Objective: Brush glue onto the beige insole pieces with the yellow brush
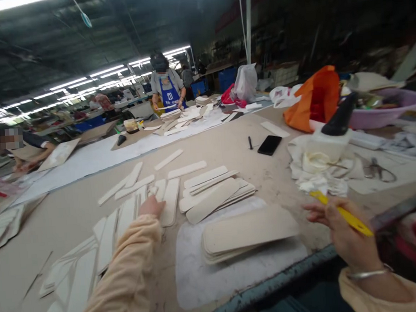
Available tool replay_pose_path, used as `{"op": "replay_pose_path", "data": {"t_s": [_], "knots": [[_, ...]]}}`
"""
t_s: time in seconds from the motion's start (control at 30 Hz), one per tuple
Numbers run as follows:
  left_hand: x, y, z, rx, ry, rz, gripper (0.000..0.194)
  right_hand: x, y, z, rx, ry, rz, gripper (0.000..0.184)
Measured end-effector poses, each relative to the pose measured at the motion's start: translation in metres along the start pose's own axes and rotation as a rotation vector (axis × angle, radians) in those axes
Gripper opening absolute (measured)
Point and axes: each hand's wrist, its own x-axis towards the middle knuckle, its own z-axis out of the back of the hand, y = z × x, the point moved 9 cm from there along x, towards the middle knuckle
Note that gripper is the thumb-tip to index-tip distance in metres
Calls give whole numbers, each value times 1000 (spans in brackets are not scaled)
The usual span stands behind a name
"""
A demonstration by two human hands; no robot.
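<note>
My left hand (152,206) reaches forward over the table, its fingers closed on the end of a pale strip (159,190) among other cut pieces. Next to it lies a wider pale panel (170,202). In my right hand (349,231), near the table's front edge, is a yellow-handled brush (353,220); its far end is hard to make out against the white cloth behind. Between my hands, a stack of long beige panels (248,229) rests on a white sheet (193,287). Behind that stack is a fanned pile of rounded strips (214,198).
A glue pot (328,146) with a black cone stands on crumpled cloth at right, near scissors (380,170). Beyond are a phone (269,145), an orange bag (310,102) and a purple basin (384,111). Co-workers stand across the table (168,89) and at far left.
</note>
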Motion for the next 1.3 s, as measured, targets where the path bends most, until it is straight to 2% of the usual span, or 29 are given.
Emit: {"op": "replay_pose_path", "data": {"t_s": [0.07, 0.17, 0.2, 0.23, 0.3, 0.33, 0.4, 0.53, 0.7, 0.83, 0.93, 1.0, 1.07, 1.17, 1.3], "knots": [[-16, -5, -5, 7, -4, -33, 47, -2, 5, -2, -31, 15, 48, 25], [-64, -22, -26, -85, 50, -160, 48, -8, 16, -6, -111, 58, 144, 23], [-84, -30, -34, -142, 69, -234, 46, -10, 19, -6, -139, 68, 170, 24], [-107, -43, -42, -252, 91, -383, 50, -13, 21, -7, -160, 75, 187, 25], [-149, -64, -60, -388, 168, -620, 69, -20, 24, -9, -168, 94, 185, 26], [-165, -69, -68, -434, 198, -688, 77, -23, 23, -12, -158, 105, 167, 26], [-181, -73, -82, -473, 242, -735, 87, -30, 20, -18, -126, 127, 105, 26], [-183, -72, -93, -479, 263, -718, 81, -48, 10, -49, -40, 214, -53, 29], [-180, -70, -91, -524, 226, -725, 80, -74, 10, -111, 28, 387, -198, 34], [-181, -69, -92, -561, 203, -726, 85, -87, 11, -157, -15, 531, -228, 36], [-181, -67, -93, -571, 189, -716, 87, -90, 8, -177, -105, 578, -226, 36], [-181, -66, -93, -561, 183, -709, 88, -88, 6, -181, -191, 592, -225, 36], [-181, -65, -93, -545, 184, -712, 89, -81, 5, -174, -280, 566, -207, 37], [-181, -65, -95, -514, 190, -720, 90, -63, 8, -149, -418, 492, -167, 38], [-181, -63, -96, -486, 181, -722, 86, -32, 18, -104, -614, 405, -94, 39]]}}
